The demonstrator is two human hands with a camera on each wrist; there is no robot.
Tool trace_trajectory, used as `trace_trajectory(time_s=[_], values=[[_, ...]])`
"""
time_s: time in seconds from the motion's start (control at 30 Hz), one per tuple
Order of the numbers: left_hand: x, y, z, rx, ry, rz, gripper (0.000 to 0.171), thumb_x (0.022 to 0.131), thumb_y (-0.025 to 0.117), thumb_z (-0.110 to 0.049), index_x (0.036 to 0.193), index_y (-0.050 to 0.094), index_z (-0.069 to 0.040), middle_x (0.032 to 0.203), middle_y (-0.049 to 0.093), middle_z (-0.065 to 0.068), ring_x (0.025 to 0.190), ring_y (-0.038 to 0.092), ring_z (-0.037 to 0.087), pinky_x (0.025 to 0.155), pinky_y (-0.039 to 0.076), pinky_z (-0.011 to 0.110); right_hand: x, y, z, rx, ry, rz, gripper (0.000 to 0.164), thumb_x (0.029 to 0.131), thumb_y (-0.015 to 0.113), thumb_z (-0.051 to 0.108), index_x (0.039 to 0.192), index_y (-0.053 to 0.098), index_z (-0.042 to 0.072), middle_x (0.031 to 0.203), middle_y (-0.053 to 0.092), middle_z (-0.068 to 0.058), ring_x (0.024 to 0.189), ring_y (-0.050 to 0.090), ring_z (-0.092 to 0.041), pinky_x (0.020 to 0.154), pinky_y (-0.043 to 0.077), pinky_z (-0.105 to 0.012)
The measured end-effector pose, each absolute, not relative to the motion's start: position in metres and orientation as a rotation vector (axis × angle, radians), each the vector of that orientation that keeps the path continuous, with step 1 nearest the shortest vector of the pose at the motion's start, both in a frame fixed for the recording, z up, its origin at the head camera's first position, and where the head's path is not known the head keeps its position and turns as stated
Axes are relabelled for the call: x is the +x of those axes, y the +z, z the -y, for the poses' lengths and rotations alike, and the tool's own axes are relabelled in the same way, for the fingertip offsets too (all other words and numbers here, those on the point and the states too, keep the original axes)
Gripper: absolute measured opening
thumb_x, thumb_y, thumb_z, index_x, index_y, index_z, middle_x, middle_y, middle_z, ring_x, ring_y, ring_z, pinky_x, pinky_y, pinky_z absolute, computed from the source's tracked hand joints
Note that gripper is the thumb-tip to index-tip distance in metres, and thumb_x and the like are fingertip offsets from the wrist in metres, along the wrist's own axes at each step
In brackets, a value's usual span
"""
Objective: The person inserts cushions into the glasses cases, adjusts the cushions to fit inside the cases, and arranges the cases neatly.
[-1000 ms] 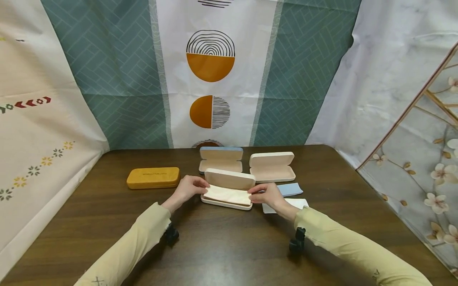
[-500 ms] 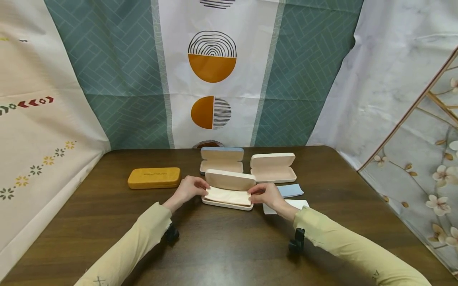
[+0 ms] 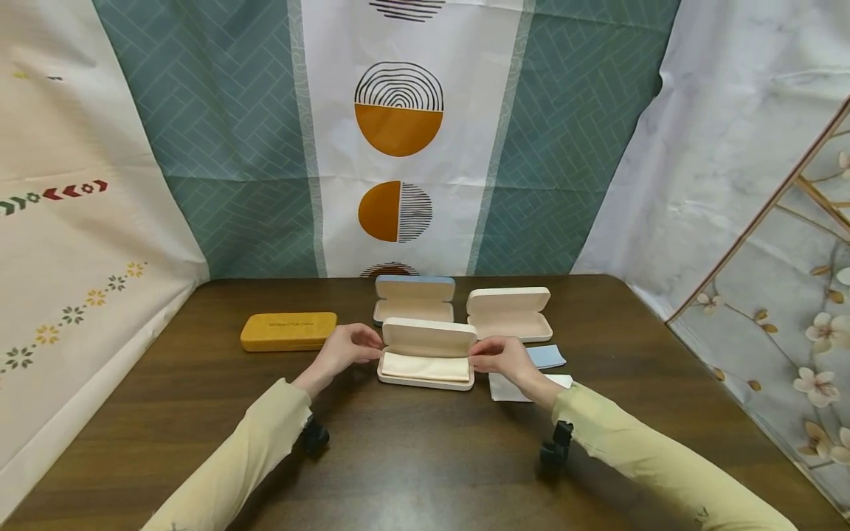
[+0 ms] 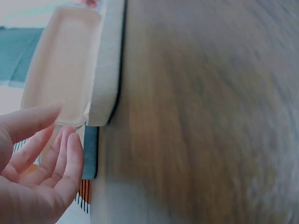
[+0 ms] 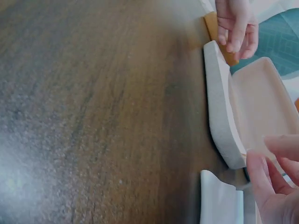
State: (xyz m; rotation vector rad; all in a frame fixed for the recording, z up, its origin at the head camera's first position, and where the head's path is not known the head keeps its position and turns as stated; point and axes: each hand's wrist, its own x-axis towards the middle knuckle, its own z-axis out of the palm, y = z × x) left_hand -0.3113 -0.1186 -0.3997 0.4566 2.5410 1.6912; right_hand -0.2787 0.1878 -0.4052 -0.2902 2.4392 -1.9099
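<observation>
A white glasses case (image 3: 430,338) stands with its lid up in the middle of the table. Inside its base lies a folded pale yellow cloth (image 3: 425,367), flat and spanning most of the length. My left hand (image 3: 344,349) is at the case's left end, thumb and fingers apart in the left wrist view, with nothing between them. At the opposite end is my right hand (image 3: 506,357), its fingers loosely bent beside the case's corner; the right wrist view shows no cloth in them. Whether the fingertips touch the case is hard to tell. Both wrist views hide the cloth behind the case wall (image 5: 220,102).
Behind stand a blue open case (image 3: 415,299) and another white open case (image 3: 510,313). A closed yellow case (image 3: 289,332) lies to the left. Under and beside my right hand are a folded blue cloth (image 3: 547,357) and a white cloth (image 3: 510,389).
Both hands have let go of the pale yellow cloth and moved slightly outward. The cloth has settled down into the base of the white case.
</observation>
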Motion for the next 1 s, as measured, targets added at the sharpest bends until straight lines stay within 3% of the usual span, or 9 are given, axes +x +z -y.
trace_trajectory(time_s=[0.2, 0.3, 0.43, 0.7, 1.0], values=[[-0.309, -0.400, 0.112, 0.281, 1.981, -2.391, 0.041, 0.077, 0.073, -0.012, 0.109, 0.053, 0.003, 0.099, 0.057, 0.016, 0.084, 0.059, 0.024, 0.069, 0.050, 0.036, -0.287, -0.418, -0.195, -0.179, -2.082, -2.351, 0.049, 0.072, 0.077, 0.026, 0.104, 0.051, -0.001, 0.096, 0.055, -0.014, 0.083, 0.059, -0.021, 0.070, 0.050, -0.034], [-0.308, -0.403, 0.105, 0.253, 2.052, -2.337, 0.043, 0.079, 0.071, -0.016, 0.114, 0.052, 0.000, 0.105, 0.054, 0.016, 0.089, 0.058, 0.027, 0.073, 0.048, 0.040, -0.289, -0.421, -0.194, -0.183, -2.093, -2.359, 0.055, 0.076, 0.073, 0.035, 0.111, 0.048, 0.001, 0.101, 0.053, -0.017, 0.086, 0.058, -0.024, 0.071, 0.049, -0.034], [-0.307, -0.407, 0.095, 0.166, 2.077, -2.318, 0.046, 0.081, 0.070, -0.027, 0.117, 0.052, -0.005, 0.109, 0.053, 0.014, 0.096, 0.055, 0.029, 0.076, 0.047, 0.043, -0.286, -0.414, -0.185, -0.127, -2.062, -2.369, 0.051, 0.085, 0.063, 0.035, 0.116, 0.046, -0.001, 0.107, 0.053, -0.023, 0.089, 0.057, -0.031, 0.074, 0.048, -0.039], [-0.308, -0.407, 0.081, 0.003, 2.066, -2.371, 0.056, 0.077, 0.068, -0.045, 0.116, 0.054, -0.007, 0.107, 0.052, 0.014, 0.092, 0.053, 0.030, 0.075, 0.046, 0.042, -0.284, -0.401, -0.171, 0.002, -2.028, -2.357, 0.050, 0.088, 0.058, 0.037, 0.120, 0.046, 0.000, 0.111, 0.050, -0.026, 0.092, 0.056, -0.035, 0.077, 0.047, -0.042], [-0.307, -0.405, 0.077, -0.014, 2.086, -2.426, 0.055, 0.081, 0.066, -0.041, 0.120, 0.053, -0.005, 0.106, 0.054, 0.014, 0.093, 0.053, 0.031, 0.075, 0.045, 0.044, -0.288, -0.403, -0.158, 0.000, -2.042, -2.420, 0.052, 0.088, 0.059, 0.033, 0.124, 0.043, -0.002, 0.113, 0.050, -0.028, 0.092, 0.056, -0.035, 0.077, 0.046, -0.042]])
